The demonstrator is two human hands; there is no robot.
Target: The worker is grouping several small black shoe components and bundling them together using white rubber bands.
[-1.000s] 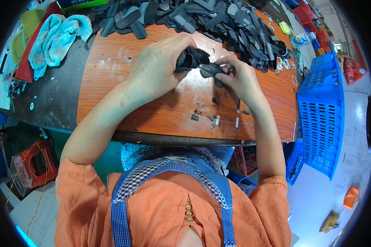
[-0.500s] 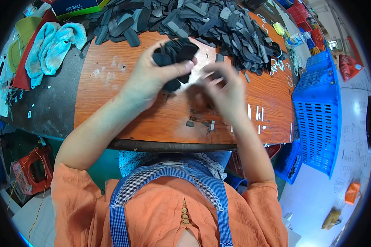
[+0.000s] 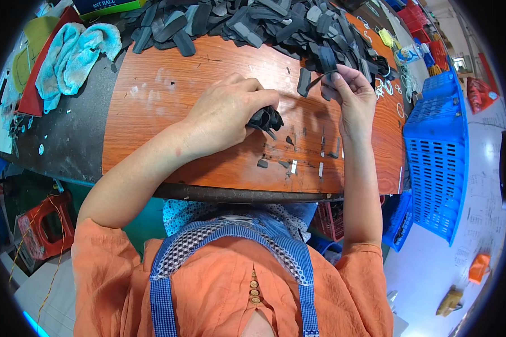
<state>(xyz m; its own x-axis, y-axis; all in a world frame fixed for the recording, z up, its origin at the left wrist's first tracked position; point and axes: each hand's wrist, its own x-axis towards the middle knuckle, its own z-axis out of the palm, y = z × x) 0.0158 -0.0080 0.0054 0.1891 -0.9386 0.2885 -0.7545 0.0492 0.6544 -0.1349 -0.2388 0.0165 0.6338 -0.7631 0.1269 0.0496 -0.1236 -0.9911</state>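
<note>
My left hand [image 3: 225, 115] is closed over a bunch of thin black strips [image 3: 266, 119], low above the orange wood-grain board [image 3: 152, 129]. Its palm faces down, so much of the bunch is hidden. Farther right, my right hand [image 3: 355, 101] pinches a thin dark strip [image 3: 322, 77] between thumb and fingers. That hand is at the front right edge of a large heap of flat, round-ended dark grey and black strips [image 3: 236, 22]. Small dark scraps [image 3: 262, 164] and short white pieces [image 3: 294, 167] lie nearer me on the board.
A light blue cloth [image 3: 76, 62] lies at the left, beside a red edge. Blue perforated baskets [image 3: 436, 174] stand off the table's right side. White loops [image 3: 399, 109] are scattered near the right edge. A red stool [image 3: 45, 227] is below at left.
My left hand has turned palm down and lowered the black bunch toward the board. My right hand has moved away to the right, to the heap's edge, and now pinches a strip.
</note>
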